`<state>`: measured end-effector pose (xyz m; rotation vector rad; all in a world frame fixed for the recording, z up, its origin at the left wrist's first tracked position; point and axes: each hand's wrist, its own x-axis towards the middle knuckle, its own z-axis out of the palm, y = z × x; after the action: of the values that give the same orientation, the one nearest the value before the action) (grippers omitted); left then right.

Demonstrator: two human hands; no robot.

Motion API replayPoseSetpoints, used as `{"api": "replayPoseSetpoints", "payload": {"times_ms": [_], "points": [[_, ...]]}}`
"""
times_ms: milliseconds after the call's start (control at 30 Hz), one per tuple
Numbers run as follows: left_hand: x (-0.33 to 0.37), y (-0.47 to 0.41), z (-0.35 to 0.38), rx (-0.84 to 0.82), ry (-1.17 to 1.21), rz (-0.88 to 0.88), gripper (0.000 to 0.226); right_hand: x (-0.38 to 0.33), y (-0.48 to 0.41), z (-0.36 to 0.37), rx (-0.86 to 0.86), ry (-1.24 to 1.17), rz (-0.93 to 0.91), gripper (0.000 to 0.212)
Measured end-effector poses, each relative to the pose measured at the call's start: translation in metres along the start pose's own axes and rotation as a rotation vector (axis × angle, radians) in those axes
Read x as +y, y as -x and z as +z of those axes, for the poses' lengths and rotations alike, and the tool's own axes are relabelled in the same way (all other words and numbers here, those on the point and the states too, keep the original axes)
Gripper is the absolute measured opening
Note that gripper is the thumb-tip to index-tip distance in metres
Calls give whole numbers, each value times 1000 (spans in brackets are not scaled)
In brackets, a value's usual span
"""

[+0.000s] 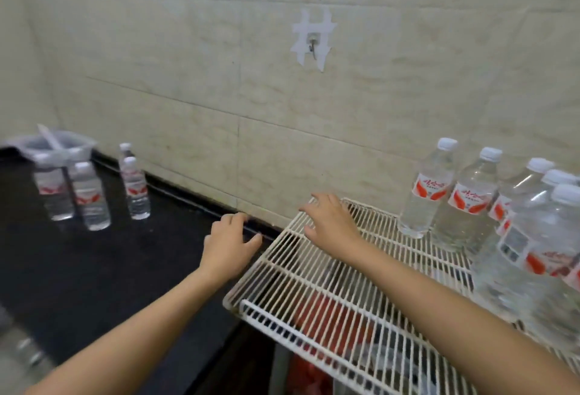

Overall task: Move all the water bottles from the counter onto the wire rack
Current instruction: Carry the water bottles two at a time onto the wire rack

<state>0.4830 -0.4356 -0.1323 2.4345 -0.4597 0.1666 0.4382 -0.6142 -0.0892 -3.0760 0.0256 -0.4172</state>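
Several clear water bottles with white caps and red labels stand on the white wire rack at the right, the nearest and the farthest left. On the black counter at the far left stand more bottles: one, one and one with another behind it by the wall. My left hand hovers over the counter next to the rack's left edge, fingers apart, empty. My right hand is spread over the rack's far left corner, empty.
A clear plastic container with a white utensil sits at the counter's far left. A blurred bottle shows at the bottom left. A hook is taped to the tiled wall. Red items lie under the rack.
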Motion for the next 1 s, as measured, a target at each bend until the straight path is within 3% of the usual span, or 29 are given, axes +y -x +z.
{"api": "replayPoseSetpoints", "payload": {"times_ms": [200,367,1000], "points": [[-96,71,-51,119,-157,-272,44,-92,-16,36,-133,-182,-161,46],[-162,126,-108,271,-182,-471,44,-182,-14,48,-169,-160,-301,44],[-361,347,-310,470,-173,-669,38,-495,73,71,-292,-246,-444,43]]}}
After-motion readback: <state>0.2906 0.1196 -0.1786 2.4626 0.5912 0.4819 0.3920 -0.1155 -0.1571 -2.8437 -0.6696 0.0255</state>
